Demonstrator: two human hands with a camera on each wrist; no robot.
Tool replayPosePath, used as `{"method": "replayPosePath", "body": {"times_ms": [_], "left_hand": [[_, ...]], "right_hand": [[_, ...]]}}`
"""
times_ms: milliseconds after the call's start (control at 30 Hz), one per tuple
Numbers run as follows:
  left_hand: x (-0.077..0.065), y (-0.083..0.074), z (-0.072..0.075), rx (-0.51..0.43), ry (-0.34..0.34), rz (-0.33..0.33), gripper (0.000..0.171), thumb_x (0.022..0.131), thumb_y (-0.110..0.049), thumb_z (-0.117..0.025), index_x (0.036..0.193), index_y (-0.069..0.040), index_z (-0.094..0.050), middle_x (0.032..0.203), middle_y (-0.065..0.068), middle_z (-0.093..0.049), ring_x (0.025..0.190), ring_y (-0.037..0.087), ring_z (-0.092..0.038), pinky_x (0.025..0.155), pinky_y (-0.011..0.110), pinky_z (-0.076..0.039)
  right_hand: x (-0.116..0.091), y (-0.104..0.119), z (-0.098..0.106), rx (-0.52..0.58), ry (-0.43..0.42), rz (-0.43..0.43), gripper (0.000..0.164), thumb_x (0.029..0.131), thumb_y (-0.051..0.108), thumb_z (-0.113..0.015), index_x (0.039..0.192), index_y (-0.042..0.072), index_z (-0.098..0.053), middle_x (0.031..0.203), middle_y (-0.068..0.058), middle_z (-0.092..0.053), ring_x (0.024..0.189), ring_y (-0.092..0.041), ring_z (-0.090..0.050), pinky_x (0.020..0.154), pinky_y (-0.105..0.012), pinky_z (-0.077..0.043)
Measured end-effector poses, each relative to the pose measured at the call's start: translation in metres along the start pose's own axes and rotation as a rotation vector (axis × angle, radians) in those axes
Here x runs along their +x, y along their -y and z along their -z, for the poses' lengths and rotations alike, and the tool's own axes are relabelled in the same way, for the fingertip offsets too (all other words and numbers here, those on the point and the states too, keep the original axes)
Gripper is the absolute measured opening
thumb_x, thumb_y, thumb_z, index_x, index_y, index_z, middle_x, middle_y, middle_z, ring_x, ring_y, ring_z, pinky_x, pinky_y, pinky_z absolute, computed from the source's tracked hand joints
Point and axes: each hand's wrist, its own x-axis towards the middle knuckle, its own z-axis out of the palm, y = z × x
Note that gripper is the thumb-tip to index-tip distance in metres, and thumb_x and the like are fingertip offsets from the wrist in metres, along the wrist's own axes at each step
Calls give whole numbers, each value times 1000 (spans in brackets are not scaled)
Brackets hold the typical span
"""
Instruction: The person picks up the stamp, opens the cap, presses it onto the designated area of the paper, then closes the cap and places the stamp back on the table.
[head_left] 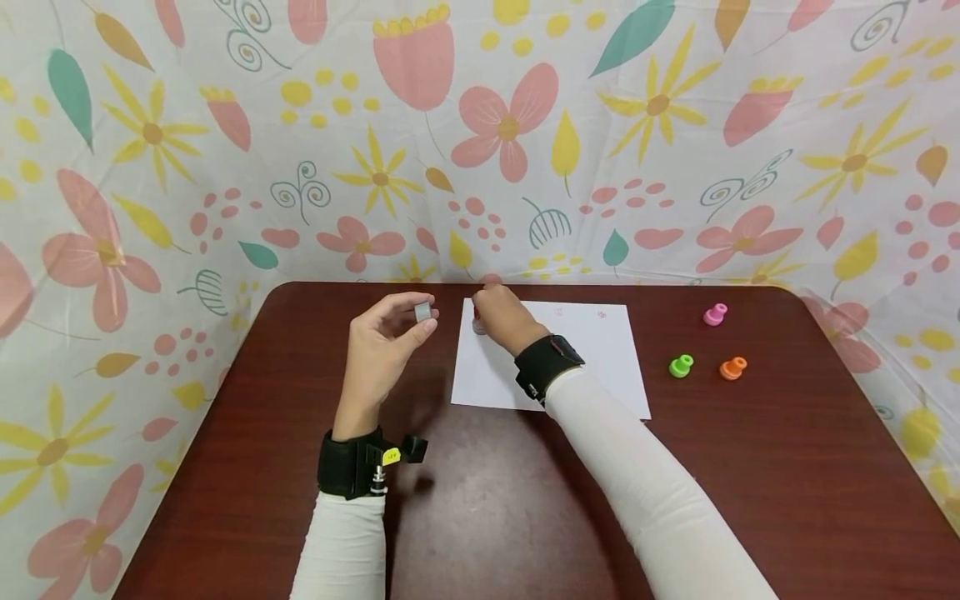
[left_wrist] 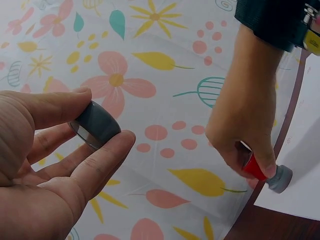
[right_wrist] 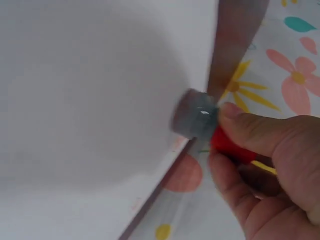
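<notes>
My left hand (head_left: 375,358) is raised left of the white paper (head_left: 487,379), pinching a small grey cap (left_wrist: 100,124) between thumb and fingers. In the left wrist view the cap's hollow side shows. My right hand (head_left: 508,318) is over the paper's far left corner and grips a small stamp by its red handle (right_wrist: 231,146). The stamp's grey end (right_wrist: 195,115) points toward the paper; whether it touches I cannot tell. Faint pink-red marks (head_left: 558,312) lie along the paper's far edge.
Right of the paper, a pink stamp (head_left: 716,314), a green stamp (head_left: 681,367) and an orange stamp (head_left: 732,368) stand on the dark brown table (head_left: 480,492). A flower-printed cloth (head_left: 480,208) hangs behind the table's far edge and at its sides.
</notes>
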Motion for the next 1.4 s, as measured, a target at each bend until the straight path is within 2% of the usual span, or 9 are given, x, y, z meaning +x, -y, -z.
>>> {"method": "replayPosePath", "body": {"times_ms": [133,267,500,600,800,1000,1167,1267,1400], "left_hand": [[1,-1,0,-3,-4,-5,28,92,-1,-76,120,-2,-73,115,9,-74,103,29,-73,86,31,-63],[2,-2,0,-7,-11,0,29,92,-1,-76,120,-1,-73,113,16,-74,102,31,-73,86,31,-63],[2,-1,-1,-25,-8,19,29,92,0,-76,120,1,-72,111,24,-72,103,39,-71,86,31,-63],[1,-1,-2,-38,-7,26,29,92,0,-76,120,1,-72,110,26,-72,104,42,-70,87,32,-63],[2,-2,-6,-49,3,36,29,91,2,-76,120,1,-72,110,26,-72,101,31,-73,87,33,-63],[0,-4,-14,-63,33,35,31,90,3,-76,120,1,-72,110,27,-71,101,31,-72,87,32,-63],[-2,-5,-22,-67,70,24,33,90,2,-76,122,1,-71,113,27,-69,96,22,-70,84,27,-63],[-3,-5,-27,-91,80,16,33,90,4,-76,122,2,-71,111,28,-68,93,19,-69,81,25,-62],[-5,-5,-36,-121,99,-7,34,89,5,-77,122,2,-70,112,25,-70,95,26,-70,83,27,-62]], "right_hand": [[-4,-3,12,36,-30,9,6,88,-1,-77,89,-1,-72,97,-15,-66,93,-28,-67,81,-35,-57],[-9,-7,28,104,-66,3,13,89,6,-81,92,0,-70,92,-14,-65,88,-26,-64,75,-34,-54],[-29,-10,57,192,-130,2,35,90,10,-82,122,2,-72,104,-16,-67,97,-28,-66,83,-36,-60],[-42,-10,68,201,-177,21,33,90,9,-81,120,1,-71,109,-16,-68,101,-30,-66,86,-38,-60],[-73,-6,88,294,-258,35,28,89,6,-81,115,2,-70,109,-14,-68,99,-29,-66,85,-40,-59],[-108,2,93,357,-393,55,35,83,5,-86,116,6,-72,107,-8,-71,92,-23,-68,85,-40,-60],[-132,8,93,422,-483,16,38,81,8,-89,114,8,-71,106,-4,-71,93,-18,-68,89,-41,-62],[-142,11,92,487,-509,-14,38,80,7,-89,113,8,-70,106,-3,-71,95,-16,-68,88,-40,-63],[-151,12,89,579,-517,-46,39,81,4,-88,114,7,-69,107,-3,-71,98,-15,-70,88,-35,-63]]}}
